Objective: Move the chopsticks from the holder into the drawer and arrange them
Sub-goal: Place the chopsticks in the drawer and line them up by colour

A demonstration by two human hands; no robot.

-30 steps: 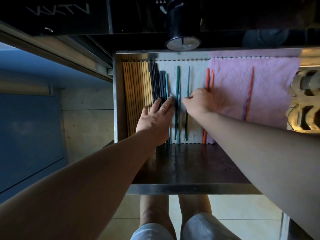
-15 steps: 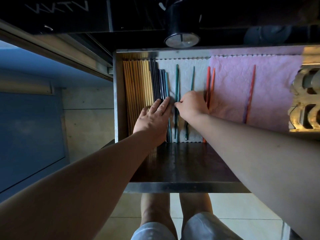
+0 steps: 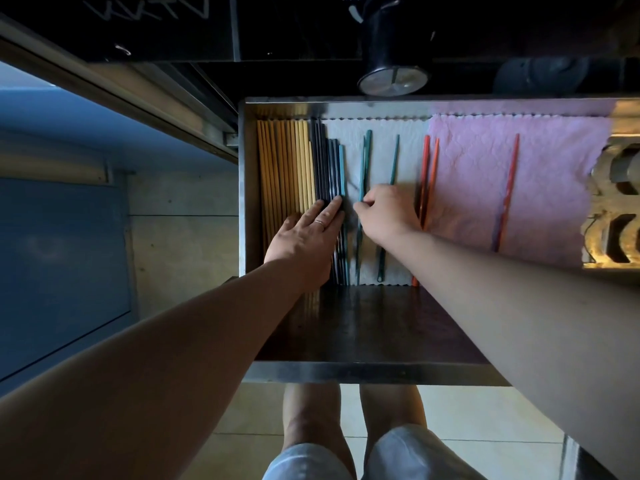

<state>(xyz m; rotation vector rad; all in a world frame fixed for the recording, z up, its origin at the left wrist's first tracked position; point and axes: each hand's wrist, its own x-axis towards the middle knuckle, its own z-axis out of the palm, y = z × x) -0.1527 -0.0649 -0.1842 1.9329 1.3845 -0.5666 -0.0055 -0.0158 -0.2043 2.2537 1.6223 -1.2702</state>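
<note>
Left hand [image 3: 304, 237] lies flat; right hand [image 3: 384, 216] seemingly pinches, fingers curled.

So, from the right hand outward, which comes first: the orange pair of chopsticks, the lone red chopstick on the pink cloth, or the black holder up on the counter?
Measured from the right hand in the head view:
1. Orange pair: just to its right, at the pink cloth's left edge.
2. Lone red chopstick: further right, mid-cloth.
3. Black holder: on the counter behind the drawer, farthest.

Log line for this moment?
left hand flat on dark sticks | right hand pinching teal stick | drawer open
</note>
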